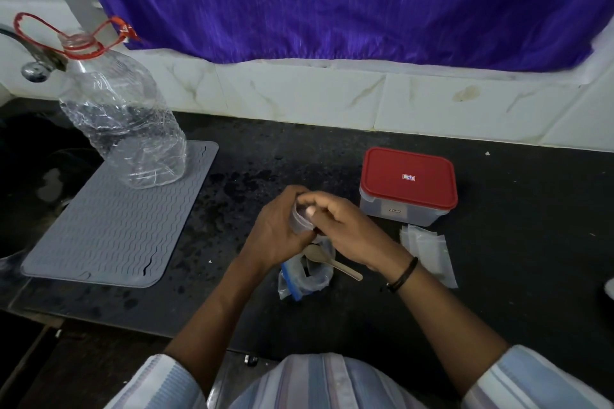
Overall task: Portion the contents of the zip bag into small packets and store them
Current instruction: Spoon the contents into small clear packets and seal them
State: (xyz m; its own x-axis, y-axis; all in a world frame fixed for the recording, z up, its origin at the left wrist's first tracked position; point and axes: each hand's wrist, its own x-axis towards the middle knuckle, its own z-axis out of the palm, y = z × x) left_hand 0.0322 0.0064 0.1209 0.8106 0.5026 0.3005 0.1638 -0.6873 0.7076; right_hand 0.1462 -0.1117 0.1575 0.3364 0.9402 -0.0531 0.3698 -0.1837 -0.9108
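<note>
On the dark counter (332,149), both hands, left (279,226) and right (345,229), grip a small clear packet (300,217) above the zip bag (304,277).

A home kitchen: black stone counter (498,276), tiled backsplash (299,93), tap (33,68), grey draining mat (116,219)

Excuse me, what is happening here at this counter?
A person stands at a dark counter and holds a small clear packet in both hands, left hand and right hand. Under the hands lie a zip bag with a blue strip and a wooden spoon. Empty small packets and a closed red-lidded box sit to the right.
</note>
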